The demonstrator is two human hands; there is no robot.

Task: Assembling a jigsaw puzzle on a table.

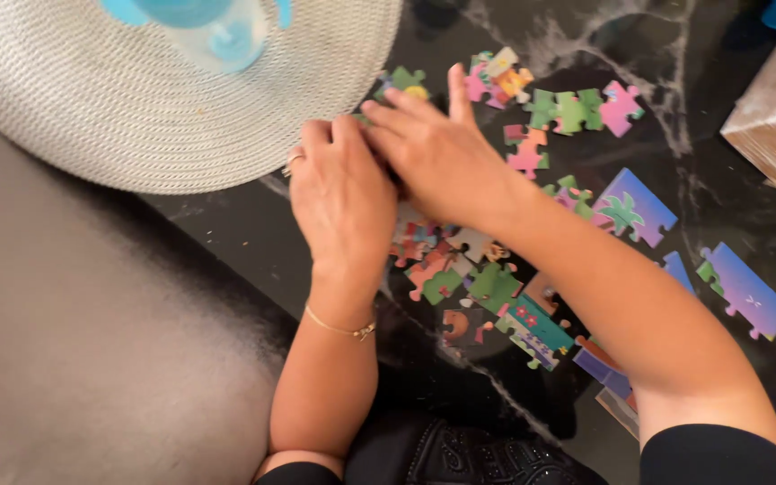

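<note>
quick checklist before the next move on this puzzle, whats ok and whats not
1. Left hand and right hand together over the pieces: ok.
2. Piece under the fingers seated: cannot tell, hands hide it.
3. Grip of either hand: cannot tell.
4. Loose pieces spread beyond the right hand, face up: ok.
5. Purple joined section lies apart at the right: ok.
6. Woven mat with blue cup touches the work area by the fingertips: not ok.

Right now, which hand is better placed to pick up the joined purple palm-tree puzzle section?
Probably the right hand: its forearm runs right beside the palm-tree section, while the left hand sits farther away, toward the woven placemat.
</note>
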